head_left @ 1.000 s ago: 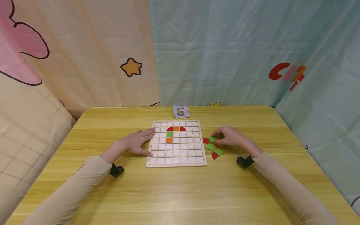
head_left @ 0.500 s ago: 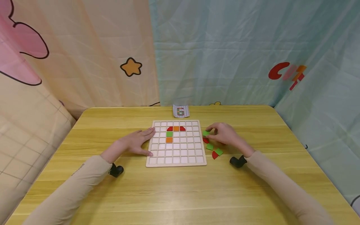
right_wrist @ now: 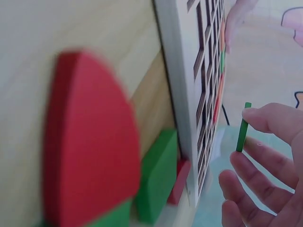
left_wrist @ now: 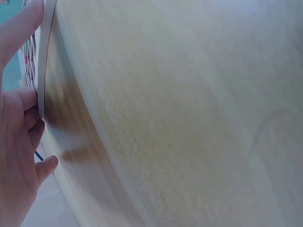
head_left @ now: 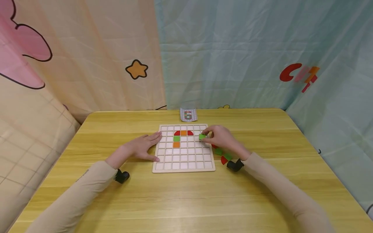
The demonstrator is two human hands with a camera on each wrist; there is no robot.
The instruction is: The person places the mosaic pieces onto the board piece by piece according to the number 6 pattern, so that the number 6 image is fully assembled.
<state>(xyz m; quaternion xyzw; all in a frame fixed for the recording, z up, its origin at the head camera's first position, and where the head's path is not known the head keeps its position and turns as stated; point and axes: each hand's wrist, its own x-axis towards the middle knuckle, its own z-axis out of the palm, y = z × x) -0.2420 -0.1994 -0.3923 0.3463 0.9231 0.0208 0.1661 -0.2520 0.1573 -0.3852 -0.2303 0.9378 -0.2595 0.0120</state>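
My right hand (head_left: 222,139) pinches a green square tile (head_left: 202,137) between thumb and fingers, over the right columns of the wooden grid board (head_left: 183,171). In the right wrist view the green tile (right_wrist: 243,127) shows edge-on, raised off the board. My left hand (head_left: 142,147) rests with spread fingers on the board's left edge. In the upper part of the grid lie a red rounded tile (head_left: 177,133), an orange square (head_left: 183,133), another red rounded tile (head_left: 190,133), a green square (head_left: 176,138) and a lower orange square (head_left: 176,145).
Right of the board, partly under my right forearm, lie loose red and green tiles; a red quarter-round one (right_wrist: 94,142) looms close in the right wrist view. Behind the board lies a small printed card (head_left: 188,115) with a coloured pattern. Curtains hang beyond the wooden table (head_left: 186,200).
My right hand has picked up the green tile from the loose pieces and carried it left over the board. The left hand has stayed on the board's edge.
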